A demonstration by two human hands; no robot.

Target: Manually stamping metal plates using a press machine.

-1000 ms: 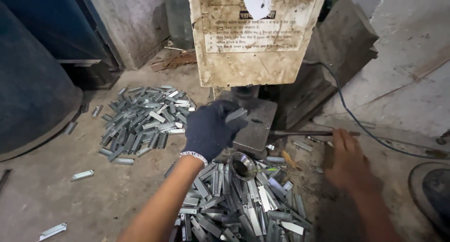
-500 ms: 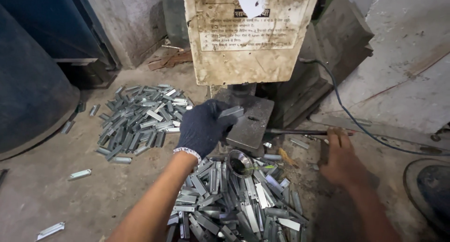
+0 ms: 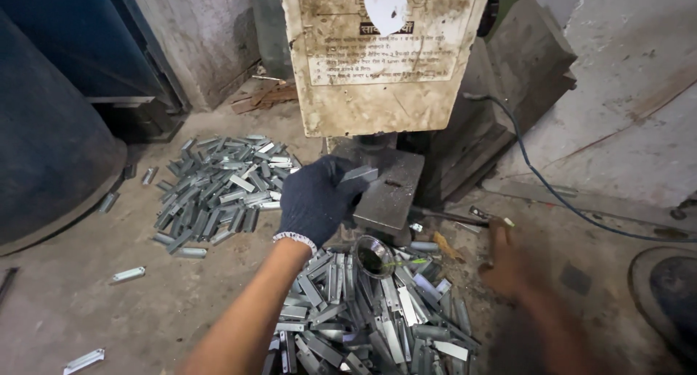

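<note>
At frame centre the gloved left hand (image 3: 317,201) pinches a small grey metal strip (image 3: 359,174), fingers closed round its near end, holding it over the steel press block (image 3: 388,188); this looks like the loading step, and the next move calls for seating it squarely; the right hand (image 3: 508,262), lower right, is blurred, its grip unclear.

Pretty grimy workshop corner: dusty grey concrete floor (image 3: 87,310), a rough stained concrete wall (image 3: 207,34) at the back and a big dark blue curved drum (image 3: 43,164) on the left. A black cable (image 3: 581,212) snakes across the floor on the right, and broken brown wood scraps (image 3: 265,95) lie by the wall.
</note>
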